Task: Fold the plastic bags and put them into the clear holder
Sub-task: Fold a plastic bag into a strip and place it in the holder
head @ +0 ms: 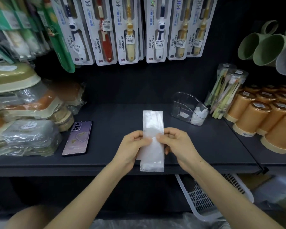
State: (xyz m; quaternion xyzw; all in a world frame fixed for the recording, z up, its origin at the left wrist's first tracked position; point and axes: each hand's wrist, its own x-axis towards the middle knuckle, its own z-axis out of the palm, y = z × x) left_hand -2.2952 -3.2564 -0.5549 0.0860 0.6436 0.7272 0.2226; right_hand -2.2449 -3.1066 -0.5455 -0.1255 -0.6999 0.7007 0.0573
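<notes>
L grip (pixel 132 144), R grip (pixel 177 142) pinch long filmy bag (pixel 153 123), clear curved holder (pixel 182 100) near

Left hand (pixel 133 146) and right hand (pixel 177 145) both bare. Forearms (pixel 89 187) bare too, right down to the frame's bottom edge.

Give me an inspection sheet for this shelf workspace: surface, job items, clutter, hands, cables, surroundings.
Surface: dark matte shelf board, flat.
Job's things: translucent white plastic bag folded into a long narrow strip; clear plastic holder behind it, rightward, with white folded bags at its right end.
Clutter: purple phone lying back-up, left.
Hands: left hand and right hand each pinch the strip's middle.
Cables: nothing seen.
Surroundings: hanging carded toothbrush packs above; orange plastic cups right.
</notes>
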